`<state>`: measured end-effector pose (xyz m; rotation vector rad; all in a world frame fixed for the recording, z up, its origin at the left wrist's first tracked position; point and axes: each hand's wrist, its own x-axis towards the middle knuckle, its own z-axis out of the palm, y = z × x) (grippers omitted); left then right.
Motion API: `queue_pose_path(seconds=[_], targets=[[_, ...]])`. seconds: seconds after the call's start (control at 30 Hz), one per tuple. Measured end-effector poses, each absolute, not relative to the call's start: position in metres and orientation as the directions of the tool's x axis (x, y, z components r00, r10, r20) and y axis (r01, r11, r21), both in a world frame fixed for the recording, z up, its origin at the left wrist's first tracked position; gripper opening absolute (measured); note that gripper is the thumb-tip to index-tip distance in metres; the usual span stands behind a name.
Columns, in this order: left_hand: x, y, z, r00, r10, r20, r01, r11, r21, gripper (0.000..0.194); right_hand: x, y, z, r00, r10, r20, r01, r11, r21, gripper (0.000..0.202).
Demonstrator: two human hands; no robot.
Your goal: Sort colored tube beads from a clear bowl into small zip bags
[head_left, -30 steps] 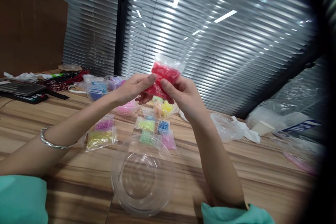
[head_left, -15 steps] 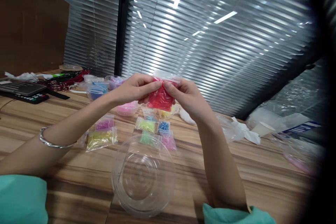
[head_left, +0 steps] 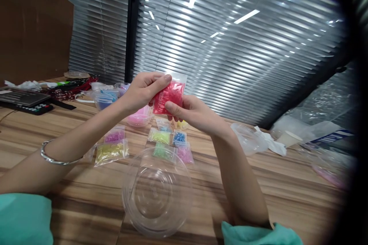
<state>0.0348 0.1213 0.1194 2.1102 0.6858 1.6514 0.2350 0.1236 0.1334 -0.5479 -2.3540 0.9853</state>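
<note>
Red packet [head_left: 169, 97]: held up in front of the blinds [head_left: 230, 46], above the far part of the wooden table [head_left: 86, 199]; slightly tilted, with a clear strip along the top; open or sealed, cannot tell.
Left hand [head_left: 145, 88]: clamped on the upper left part of the red packet, thumb in front, fingers mostly hidden behind.
Right hand [head_left: 198, 113]: closed on the lower right part of the same packet, thumb flat across the front, fingertips just visible below.
Both hands: near each other, joined by the packet between.
Left forearm: silver bangle [head_left: 57, 162], well back from the wrist; green sleeve [head_left: 25, 218] behind.
Clear round container [head_left: 155, 191]: on the table between the forearms, nearest to the body.
Packets beyond its rim: yellow-green [head_left: 160, 136], blue [head_left: 179, 137], pink [head_left: 184, 154]; also green [head_left: 161, 150], partly seen through clear plastic.
Packets to the left: purple [head_left: 114, 134] just behind gold [head_left: 110, 152].
Beyond, under the left hand: bowl of pink material [head_left: 139, 118], partly covered.
Far left: remote control [head_left: 37, 108], near a tangle of red and dark cords [head_left: 71, 88].
Right side: another clear container [head_left: 248, 141], white tissue [head_left: 271, 143], paper cup [head_left: 289, 139].
</note>
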Motion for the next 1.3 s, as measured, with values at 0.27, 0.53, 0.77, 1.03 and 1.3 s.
queue_pose_path(seconds=[0.27, 0.53, 0.77, 1.03, 1.3], targets=[[0.036, 0.123, 0.115, 0.364, 0.681, 0.636, 0.037, -0.693, 0.72, 0.058, 0.231, 0.121, 0.134, -0.524, 0.579, 0.625, -0.085, 0.694, -0.715, 0.031], [0.034, 0.109, 0.123, 0.515, 0.681, 0.521, 0.119, -0.658, 0.743, 0.05, 0.227, 0.124, 0.13, -0.459, 0.633, 0.624, 0.005, 0.704, -0.71, 0.038], [0.032, 0.106, 0.126, 0.642, 0.668, 0.375, 0.256, -0.648, 0.717, 0.041, 0.225, 0.118, 0.131, -0.363, 0.623, 0.693, -0.003, 0.743, -0.67, 0.03], [0.038, 0.109, 0.123, 0.476, 0.695, 0.539, 0.036, -0.628, 0.778, 0.055, 0.23, 0.12, 0.136, -0.498, 0.593, 0.633, -0.037, 0.714, -0.699, 0.037], [0.034, 0.121, 0.115, 0.342, 0.684, 0.644, -0.034, -0.676, 0.736, 0.065, 0.234, 0.115, 0.136, -0.669, 0.55, 0.5, 0.055, 0.708, -0.705, 0.05]])
